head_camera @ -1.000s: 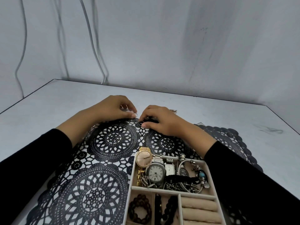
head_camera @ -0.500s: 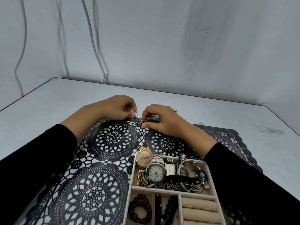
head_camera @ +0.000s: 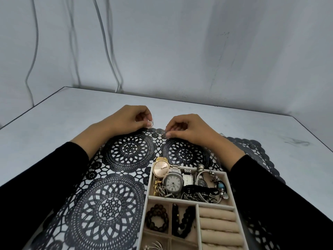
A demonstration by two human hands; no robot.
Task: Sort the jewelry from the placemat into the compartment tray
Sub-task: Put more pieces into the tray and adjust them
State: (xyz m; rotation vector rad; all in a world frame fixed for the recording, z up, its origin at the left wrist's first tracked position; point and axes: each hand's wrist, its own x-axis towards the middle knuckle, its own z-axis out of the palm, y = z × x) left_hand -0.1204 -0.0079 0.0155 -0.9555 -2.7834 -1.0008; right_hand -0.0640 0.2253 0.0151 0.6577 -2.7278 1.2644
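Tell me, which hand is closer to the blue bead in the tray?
Right. The right hand is over the placemat, just beyond the tray end holding the blue bead; the left hand is farther off to the left.

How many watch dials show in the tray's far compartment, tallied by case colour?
Gold-cased watch: 1
Silver-cased watches: 3
Total: 4
A black strap lies across them; no dial shows on it.
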